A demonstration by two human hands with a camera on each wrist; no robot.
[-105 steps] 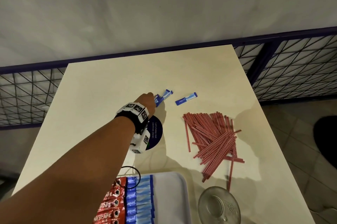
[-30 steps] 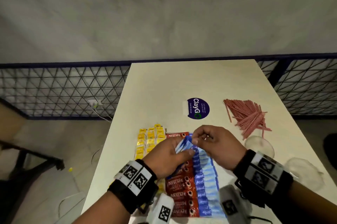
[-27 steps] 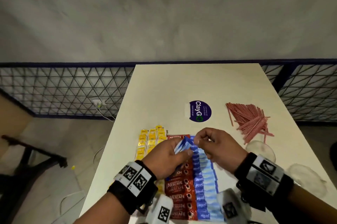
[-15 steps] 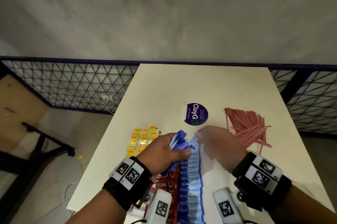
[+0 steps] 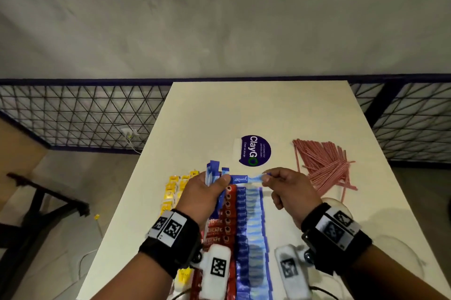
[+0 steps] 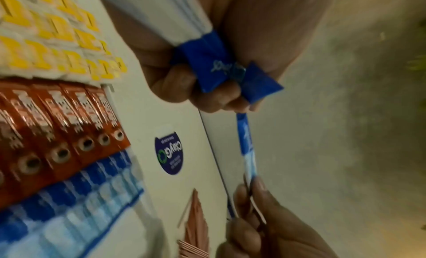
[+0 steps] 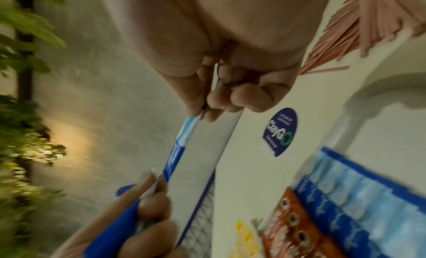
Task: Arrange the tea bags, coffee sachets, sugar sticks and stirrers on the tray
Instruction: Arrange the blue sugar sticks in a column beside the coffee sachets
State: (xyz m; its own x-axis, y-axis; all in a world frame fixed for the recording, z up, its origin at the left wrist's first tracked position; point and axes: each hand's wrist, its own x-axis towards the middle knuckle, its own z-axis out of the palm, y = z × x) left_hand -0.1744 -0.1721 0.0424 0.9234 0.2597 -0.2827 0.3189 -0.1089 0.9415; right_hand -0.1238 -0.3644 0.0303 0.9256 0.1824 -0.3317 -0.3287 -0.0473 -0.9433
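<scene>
Over the far end of the white tray [image 5: 268, 198], my left hand [image 5: 219, 181] grips a bundle of blue sugar sticks [image 5: 212, 171], seen close up as the bundle [image 6: 202, 65]. My right hand [image 5: 264, 177] pinches the pale end of one blue sugar stick [image 5: 244, 179] that stretches level between both hands. The left thumb still holds its dark end. The tray carries columns of yellow tea bags [image 5: 173, 189], red coffee sachets [image 5: 225, 216] and blue sugar sticks [image 5: 251, 221]. Red stirrers [image 5: 322, 165] lie heaped on the table to the right.
A round purple sticker [image 5: 255, 150] marks the cream table [image 5: 244, 109] beyond the tray. Clear glass dishes [image 5: 338, 204] sit right of the tray, partly behind my right wrist. A black wire fence [image 5: 85, 116] runs behind the table, with floor on the left.
My left hand gathered loose sugar sticks from the table and brought them over the tray. In the last second my right hand has drawn one stick out rightward from the bundle.
</scene>
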